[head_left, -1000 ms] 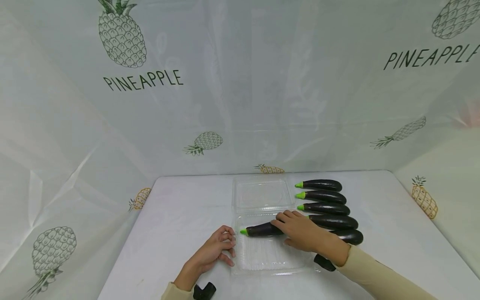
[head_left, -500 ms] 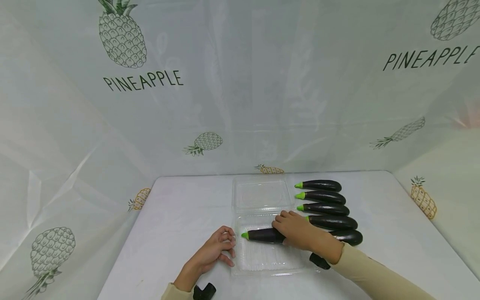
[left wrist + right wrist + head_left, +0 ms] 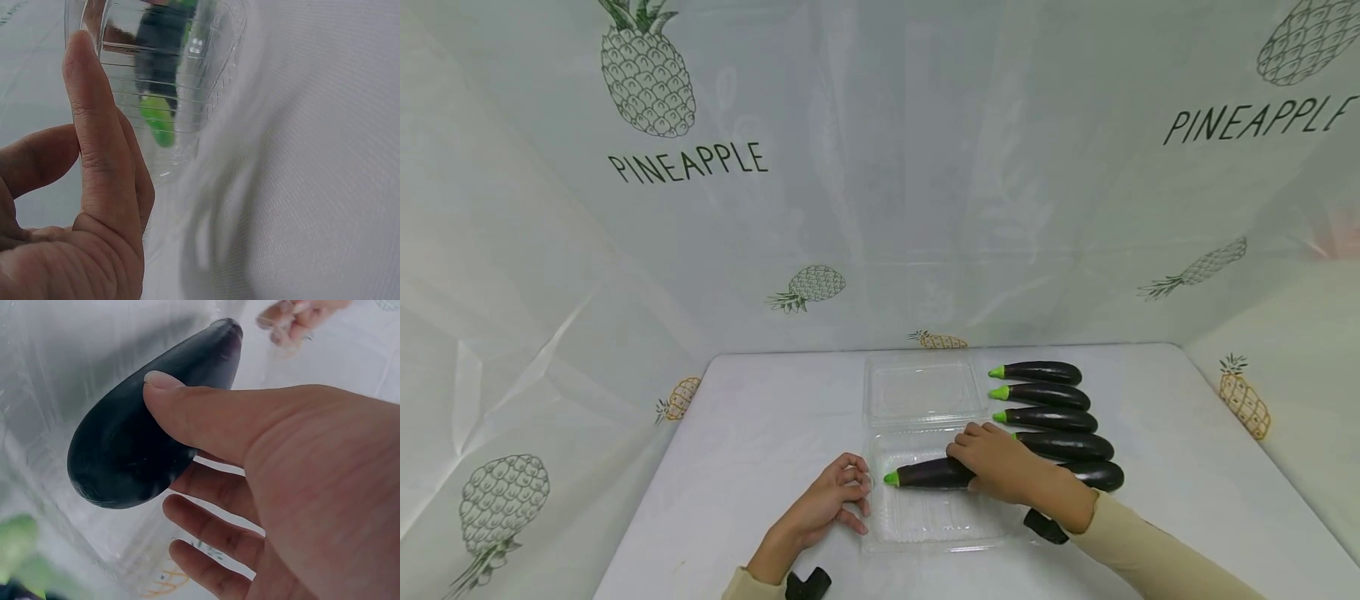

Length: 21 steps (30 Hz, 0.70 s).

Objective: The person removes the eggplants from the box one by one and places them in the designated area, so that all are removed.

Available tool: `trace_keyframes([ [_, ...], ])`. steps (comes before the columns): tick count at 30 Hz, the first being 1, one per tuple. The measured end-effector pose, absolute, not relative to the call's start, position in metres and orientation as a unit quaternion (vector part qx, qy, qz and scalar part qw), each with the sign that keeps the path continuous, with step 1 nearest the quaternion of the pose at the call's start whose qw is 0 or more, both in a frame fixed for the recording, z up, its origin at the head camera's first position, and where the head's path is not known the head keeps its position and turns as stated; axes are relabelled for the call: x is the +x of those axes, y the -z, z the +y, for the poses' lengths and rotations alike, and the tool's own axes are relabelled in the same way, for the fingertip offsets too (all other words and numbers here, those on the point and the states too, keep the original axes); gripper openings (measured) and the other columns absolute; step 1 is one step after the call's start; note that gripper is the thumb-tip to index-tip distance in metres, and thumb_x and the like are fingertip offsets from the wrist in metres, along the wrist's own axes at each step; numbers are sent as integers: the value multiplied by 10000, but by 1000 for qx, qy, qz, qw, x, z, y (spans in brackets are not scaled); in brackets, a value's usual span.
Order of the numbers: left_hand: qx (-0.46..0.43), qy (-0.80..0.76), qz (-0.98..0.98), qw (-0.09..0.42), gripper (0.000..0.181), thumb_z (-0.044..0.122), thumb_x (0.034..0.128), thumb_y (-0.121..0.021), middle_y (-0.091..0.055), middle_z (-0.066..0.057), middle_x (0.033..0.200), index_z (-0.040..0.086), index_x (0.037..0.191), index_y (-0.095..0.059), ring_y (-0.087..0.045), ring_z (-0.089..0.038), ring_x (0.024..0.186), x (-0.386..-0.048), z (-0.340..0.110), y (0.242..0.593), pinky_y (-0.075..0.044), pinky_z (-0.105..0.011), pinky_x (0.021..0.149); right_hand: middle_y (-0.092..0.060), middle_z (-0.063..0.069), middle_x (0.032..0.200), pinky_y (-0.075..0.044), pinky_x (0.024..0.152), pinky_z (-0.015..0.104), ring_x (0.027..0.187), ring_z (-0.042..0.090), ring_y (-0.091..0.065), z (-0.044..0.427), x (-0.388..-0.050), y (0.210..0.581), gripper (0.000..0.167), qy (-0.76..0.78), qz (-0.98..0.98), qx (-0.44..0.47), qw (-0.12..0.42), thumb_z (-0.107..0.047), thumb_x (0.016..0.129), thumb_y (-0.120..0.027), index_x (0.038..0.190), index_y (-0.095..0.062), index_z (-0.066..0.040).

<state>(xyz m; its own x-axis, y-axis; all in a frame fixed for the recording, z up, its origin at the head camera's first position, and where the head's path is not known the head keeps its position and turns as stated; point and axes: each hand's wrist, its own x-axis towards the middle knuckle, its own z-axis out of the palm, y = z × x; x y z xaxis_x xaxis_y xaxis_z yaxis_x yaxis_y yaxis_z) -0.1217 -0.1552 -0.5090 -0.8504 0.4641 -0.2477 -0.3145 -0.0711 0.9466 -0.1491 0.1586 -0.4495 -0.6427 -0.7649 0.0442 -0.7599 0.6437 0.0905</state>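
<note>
A dark purple eggplant with a bright green stem end lies across the base of a clear plastic clamshell box. My right hand grips it near its thick end; in the right wrist view the thumb presses on top of the eggplant and the fingers reach beneath it. At the box's left edge is my left hand, fingers fairly straight. Seen in the left wrist view, this hand rests against the box's clear wall, and the green stem end shows through the plastic.
Several eggplants lie in a column right of the box, stems pointing left. The box's lid is folded back behind the base. A white cloth covers the table; pineapple-printed sheeting hangs around it.
The eggplant has shifted slightly toward the near side of the box base, with my right hand still gripping it. My left hand has stayed at the box's left edge.
</note>
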Motion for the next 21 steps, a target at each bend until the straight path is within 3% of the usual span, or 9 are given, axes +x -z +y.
trace_keyframes([
  [8,60,-728,627,270,267,6,1030,-575,-529,-20,937,3,1240,-411,-615,-155,770,-123,-156,510,-630,-292,570,-707,17,1118,-590,939,445,1078,241,-642,176,-142,428,472,-15,-910,410,62,-195,783,-939,1187,-701,-135],
  [16,64,-725,631,270,265,5,1022,-576,-523,-20,941,12,1233,-414,-614,-147,768,-123,-156,510,-631,-285,576,-715,38,1195,-563,1029,545,1186,318,-646,203,-132,411,494,-45,-920,379,88,-124,798,-918,1239,-695,-116],
  [21,66,-725,630,272,277,-16,1021,-551,-514,-19,978,-15,1251,-395,-607,-145,781,-123,-155,508,-634,-283,585,-714,25,1197,-584,977,503,1158,301,-653,225,-126,408,551,-57,-917,371,133,-119,749,-950,1241,-702,-104],
])
